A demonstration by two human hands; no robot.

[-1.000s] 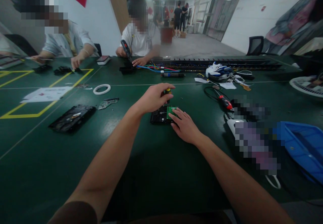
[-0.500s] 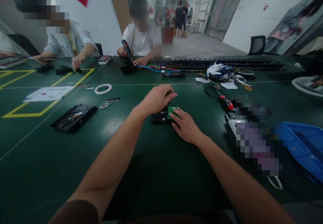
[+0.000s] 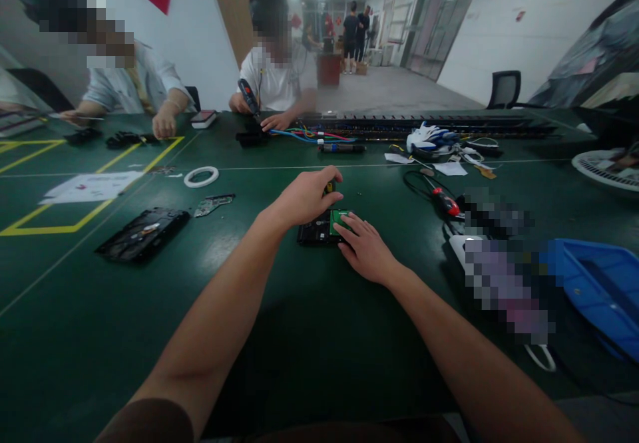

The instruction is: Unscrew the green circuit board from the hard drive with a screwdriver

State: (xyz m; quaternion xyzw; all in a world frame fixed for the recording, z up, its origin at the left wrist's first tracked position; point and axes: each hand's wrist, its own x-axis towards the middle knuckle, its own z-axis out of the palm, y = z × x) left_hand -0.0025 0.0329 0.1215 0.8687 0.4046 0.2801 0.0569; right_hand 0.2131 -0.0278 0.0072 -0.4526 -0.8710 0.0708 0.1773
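Observation:
A black hard drive (image 3: 312, 233) with a green circuit board (image 3: 338, 219) lies flat on the green table in front of me. My left hand (image 3: 310, 194) is curled above its far side, closed around a small upright tool with a yellow-and-black handle, seemingly a screwdriver (image 3: 329, 188). Its lower end is hidden behind the fingers. My right hand (image 3: 368, 246) lies with fingers spread over the drive's right end, fingertips touching the green board. That hand grasps nothing.
Left are a black casing (image 3: 144, 233), a loose circuit board (image 3: 213, 205) and a white tape ring (image 3: 201, 177). On the right lie a red-and-black screwdriver (image 3: 445, 201) and a blue tray (image 3: 599, 290). Opposite, a co-worker holds a power screwdriver (image 3: 249, 97); another person sits left.
My left hand has turned slightly, and the yellow part of the handle now shows between its fingers. My right hand stays on the drive. The left co-worker's hand has lifted off the small parts.

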